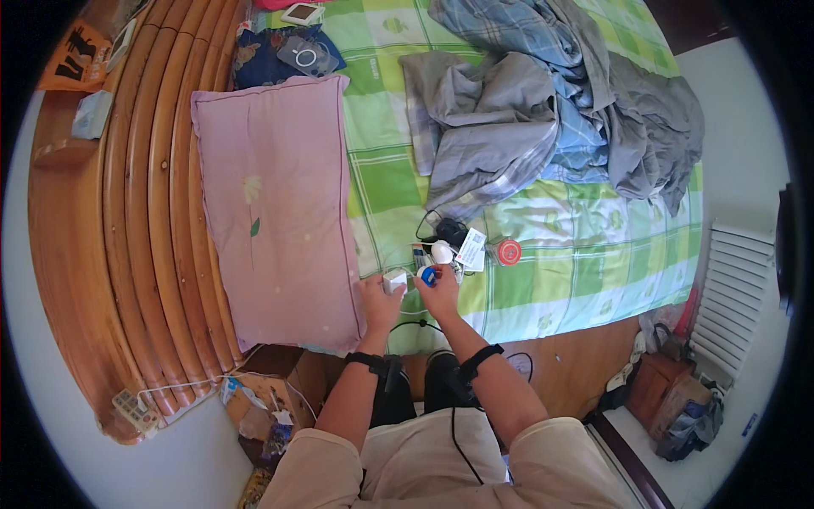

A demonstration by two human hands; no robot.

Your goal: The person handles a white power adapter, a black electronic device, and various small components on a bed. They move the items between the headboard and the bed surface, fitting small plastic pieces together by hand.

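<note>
My left hand (378, 299) is closed around a small white block (395, 281) that looks like a power adapter, at the near edge of the bed by the pillow's corner. Just to its right, my right hand (441, 295) pinches a small round blue-and-white thing (428, 276) whose kind I cannot make out. A thin white cable runs close to both hands. Beyond my right fingers lie a white rounded object (442, 251), a dark bundle with a black cord (450, 230), white printed cards (471, 248) and a jar with a red lid (509, 252).
A pink pillow (275, 212) lies left of my hands on the green checked bedspread (381, 182). Rumpled grey and blue bedding (509, 110) covers the far right. A wooden headboard (165, 195) borders the left side; a white radiator (733, 263) stands at the right wall.
</note>
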